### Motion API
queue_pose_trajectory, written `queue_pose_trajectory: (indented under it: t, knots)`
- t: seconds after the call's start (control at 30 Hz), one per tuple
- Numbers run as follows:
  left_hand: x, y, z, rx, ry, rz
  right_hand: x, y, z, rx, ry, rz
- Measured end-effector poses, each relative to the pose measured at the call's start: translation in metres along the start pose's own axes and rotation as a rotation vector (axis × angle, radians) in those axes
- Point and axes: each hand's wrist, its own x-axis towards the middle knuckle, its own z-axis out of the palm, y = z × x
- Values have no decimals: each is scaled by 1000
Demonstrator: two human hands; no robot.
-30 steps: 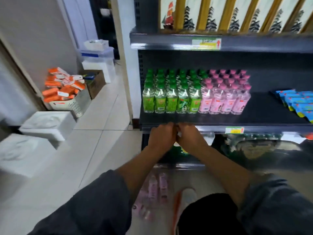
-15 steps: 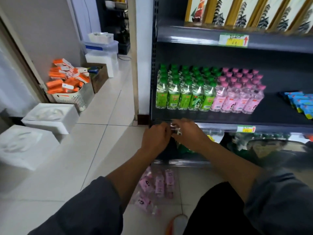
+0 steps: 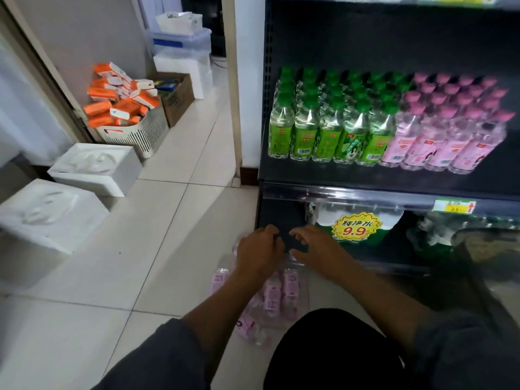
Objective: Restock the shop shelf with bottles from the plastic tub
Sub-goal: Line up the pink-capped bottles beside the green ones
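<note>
A pale tiled floor (image 3: 157, 226) meets a dark shelf (image 3: 394, 190) stocked with green bottles (image 3: 326, 130) and pink bottles (image 3: 439, 136). More pink bottles lie on the floor in a clear tub (image 3: 278, 296). Above it, the left hand (image 3: 259, 251) has curled fingers and the right hand (image 3: 318, 249) loosely spread ones; whether either holds anything, I cannot tell.

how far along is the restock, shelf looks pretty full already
Done: the shelf already carries packed rows of green-capped bottles and pink-capped bottles.
In hand: nothing clearly yet. The left hand and right hand are down low, reaching over the pink-label bottles near the floor; whether either holds one cannot be told.
Left: several of those bottles are not yet shelved.
</note>
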Motion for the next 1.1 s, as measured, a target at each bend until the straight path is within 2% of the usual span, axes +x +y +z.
queue_pose_trajectory:
  t: [0.13,0.23,0.57,0.87,1.1]
  knots:
    - [-11,-30,40,-19,-14,-57,7,27,63,20,-47,-9]
    - [-24,-53,76,13,-60,-83,3,49,111,43,-20,-32]
    - [-25,-90,171,38,-239,-160,-13,100,222,-94,-29,142]
    - [-36,-97,221,106,-369,-218,-31,113,266,-156,8,358]
    - [-50,-101,238,181,-391,-215,-36,117,281,-18,-19,411]
